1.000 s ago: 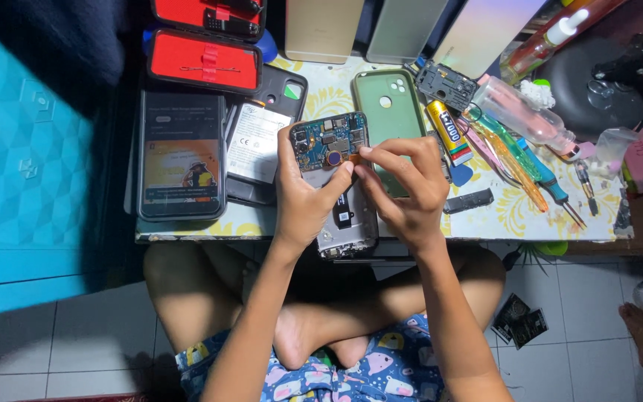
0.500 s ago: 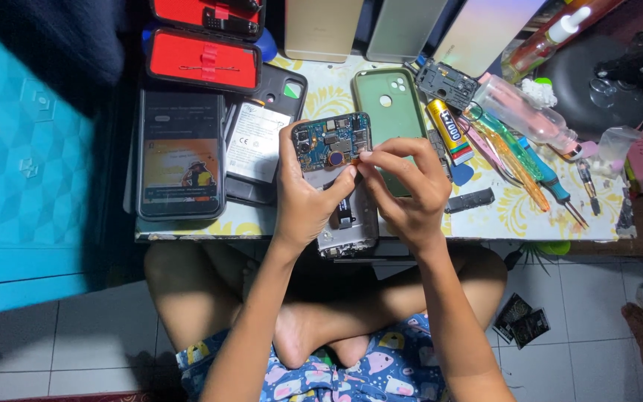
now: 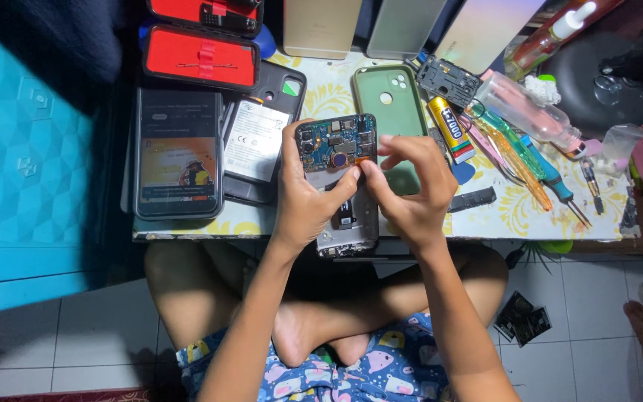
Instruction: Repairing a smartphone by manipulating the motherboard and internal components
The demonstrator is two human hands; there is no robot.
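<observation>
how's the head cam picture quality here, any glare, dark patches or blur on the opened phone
Head view: the opened phone is evenly lit and sharp, its circuit board readable, between the left hand and right hand. The lit phone screen shows mild glare. The upper left corner falls into deep shadow, and straight table edges bow slightly from wide-angle distortion. No motion blur.

Opened phone (image 3: 340, 186) with bare circuit board, gripped in left hand (image 3: 303, 197); right hand (image 3: 411, 193) pinching at its middle, above small table (image 3: 530, 216), green case (image 3: 396, 112) beside.
</observation>
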